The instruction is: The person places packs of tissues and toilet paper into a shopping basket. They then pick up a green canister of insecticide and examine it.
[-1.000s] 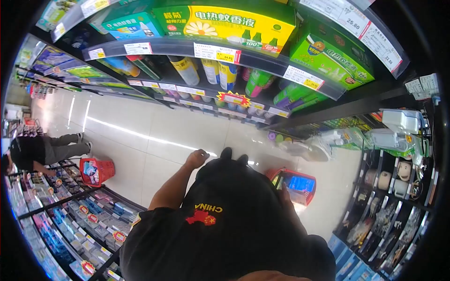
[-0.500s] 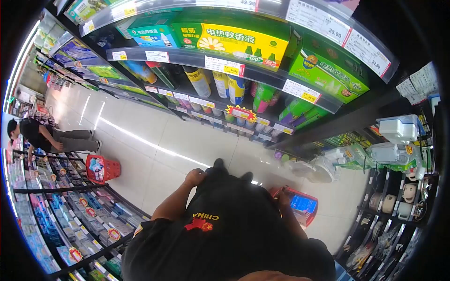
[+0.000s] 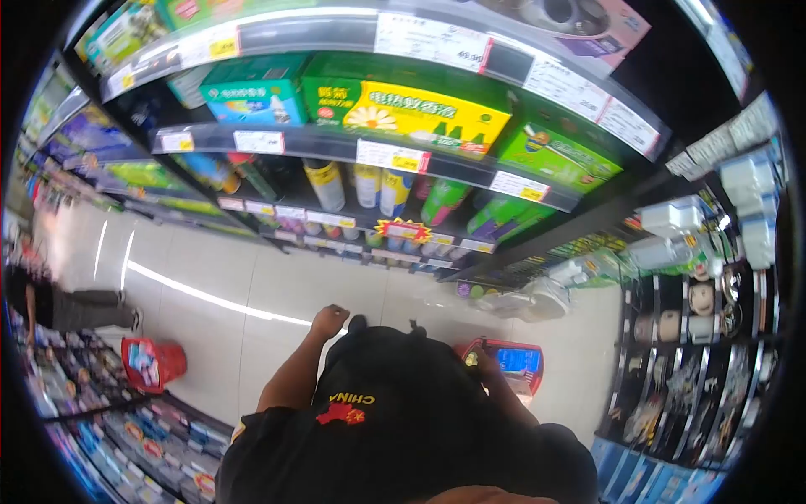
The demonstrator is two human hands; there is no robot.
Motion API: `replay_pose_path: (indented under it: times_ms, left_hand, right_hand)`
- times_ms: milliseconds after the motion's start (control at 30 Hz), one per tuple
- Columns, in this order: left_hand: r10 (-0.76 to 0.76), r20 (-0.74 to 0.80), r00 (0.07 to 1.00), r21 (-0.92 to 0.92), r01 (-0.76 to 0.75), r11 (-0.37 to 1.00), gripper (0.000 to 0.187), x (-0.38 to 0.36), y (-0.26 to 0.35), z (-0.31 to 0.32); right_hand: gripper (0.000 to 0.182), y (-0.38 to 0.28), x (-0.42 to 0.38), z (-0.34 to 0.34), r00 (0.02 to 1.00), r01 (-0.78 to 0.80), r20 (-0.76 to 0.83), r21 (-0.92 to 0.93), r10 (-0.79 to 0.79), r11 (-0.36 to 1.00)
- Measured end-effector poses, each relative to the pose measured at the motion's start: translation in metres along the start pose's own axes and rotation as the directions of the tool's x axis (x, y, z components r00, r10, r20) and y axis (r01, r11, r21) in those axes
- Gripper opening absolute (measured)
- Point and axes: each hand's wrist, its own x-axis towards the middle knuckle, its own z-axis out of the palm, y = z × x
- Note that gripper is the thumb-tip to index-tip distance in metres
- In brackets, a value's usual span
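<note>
Down at my right side: red plastic basket [image 3: 514,366], boxy, glossy blue pack inside.
Right hand [image 3: 484,366]: curled around its rim.
Left hand [image 3: 329,321]: loosely closed, empty, over smooth pale floor tiles [image 3: 277,281].
Shelf [image 3: 353,151]: rounded spray cans, flat cartons.

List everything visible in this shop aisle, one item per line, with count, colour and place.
shopping basket: one, red, on the floor by the right hand, goods inside.
second basket: one, red, on the floor at left.
yellow box: one, yellow and green, upper shelf.
green boxes: several, green, upper shelf at right.
spray cans: several, yellow and green, middle shelf.
price tags: many, white and yellow, along shelf edges.
floor: pale tiles, down the aisle.
other person: one, dark top, far left.
black shirt: one, red emblem, on the wearer.
left hand: bare, holding nothing visible.
right hand: at the basket's rim; grip unclear.
</note>
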Motion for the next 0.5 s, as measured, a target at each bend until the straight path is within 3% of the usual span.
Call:
replay_pose_path:
  times_ms: [33, 67, 133, 200, 267, 300, 333, 367, 400, 433, 467, 500]
  left_hand:
    - [0.058, 0.034, 0.998, 0.085, -0.061, 0.995, 0.045, 0.018, -0.030, 0.006]
    - [0.112, 0.067, 0.991, 0.168, -0.122, 0.978, 0.046, 0.034, -0.058, 0.016]
    - [0.011, 0.084, 0.996, 0.076, -0.018, 0.997, 0.040, 0.024, -0.061, 0.010]
    - [0.142, 0.160, 0.977, 0.209, -0.174, 0.962, 0.034, 0.002, -0.051, -0.009]
    - [0.224, 0.159, 0.962, 0.183, -0.252, 0.950, 0.029, 0.002, -0.080, -0.008]
    - [0.397, 0.227, 0.889, 0.400, -0.457, 0.794, 0.029, 0.007, -0.101, -0.007]
    - [0.530, 0.328, 0.782, 0.569, -0.612, 0.550, 0.030, 0.016, -0.110, -0.010]
    - [0.222, 0.251, 0.942, 0.373, -0.306, 0.876, 0.027, 0.011, -0.099, -0.018]
    - [-0.137, 0.263, 0.955, 0.131, 0.105, 0.986, 0.026, 0.007, -0.093, -0.024]
    - [0.124, 0.352, 0.928, 0.406, -0.271, 0.873, 0.026, 0.018, -0.102, -0.027]
    - [0.321, 0.503, 0.803, 0.583, -0.589, 0.559, 0.026, 0.029, -0.120, -0.027]
    - [0.347, 0.521, 0.780, 0.592, -0.623, 0.511, 0.029, 0.032, -0.122, -0.032]
  right_hand:
    - [0.044, -0.003, 0.002, 0.005, 0.997, 0.081, -0.003, -0.162, -0.083, 0.983]
    - [0.046, -0.014, 0.000, 0.007, 0.992, 0.123, -0.012, -0.187, -0.128, 0.975]
    - [0.049, -0.031, -0.002, 0.012, 0.976, 0.203, -0.032, -0.238, -0.216, 0.950]
    - [0.053, -0.019, 0.008, 0.021, 0.829, 0.472, 0.035, -0.580, -0.558, 0.664]
    - [0.046, -0.001, 0.033, 0.030, 0.963, 0.269, 0.023, -0.061, -0.268, 0.961]
    - [0.043, -0.028, 0.040, 0.010, 0.963, 0.269, 0.079, -0.389, -0.259, 0.881]
    - [0.041, -0.057, 0.045, -0.014, 0.966, 0.252, 0.130, -0.673, -0.224, 0.696]
    - [0.036, -0.100, 0.034, -0.035, 0.935, 0.161, -0.203, -0.490, -0.291, 0.857]
    - [0.033, -0.147, 0.021, -0.060, 0.815, 0.139, -0.520, -0.255, -0.257, 0.957]
    - [0.032, -0.189, 0.013, -0.093, 0.762, 0.251, -0.594, -0.092, -0.255, 0.964]
    - [0.030, -0.233, 0.004, -0.124, 0.712, 0.260, -0.664, -0.054, -0.229, 0.964]
    - [0.028, -0.267, -0.005, -0.152, 0.599, 0.361, -0.736, -0.103, -0.315, 0.927]
